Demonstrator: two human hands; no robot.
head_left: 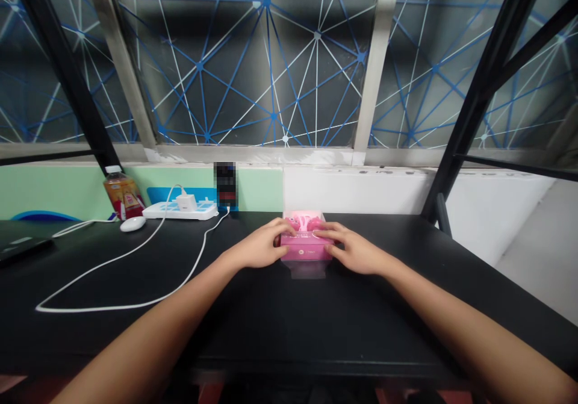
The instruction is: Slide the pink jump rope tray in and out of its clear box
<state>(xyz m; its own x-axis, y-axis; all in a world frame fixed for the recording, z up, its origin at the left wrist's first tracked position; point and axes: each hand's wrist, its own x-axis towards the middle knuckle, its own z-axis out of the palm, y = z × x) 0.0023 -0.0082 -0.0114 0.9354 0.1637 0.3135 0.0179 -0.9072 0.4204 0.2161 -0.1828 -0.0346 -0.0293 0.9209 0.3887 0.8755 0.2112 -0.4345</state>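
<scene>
A small pink box with a clear plastic upper part rests on the black table near the wall. Pink and white contents show through the plastic, but their kind is hard to make out. On the box's left side, my left hand grips it with fingers over the top and thumb low at the front. Mirroring it, my right hand grips the right side, fingertips on the upper edge and thumb near the front corner. A faint clear strip, perhaps a flap or a reflection, shows on the table before the box.
Left of the box lie a white power strip with a plugged-in charger, a looping white cable, a white mouse, a drink bottle and a dark flat device. A phone-like object leans on the wall. Black frame posts stand on both sides.
</scene>
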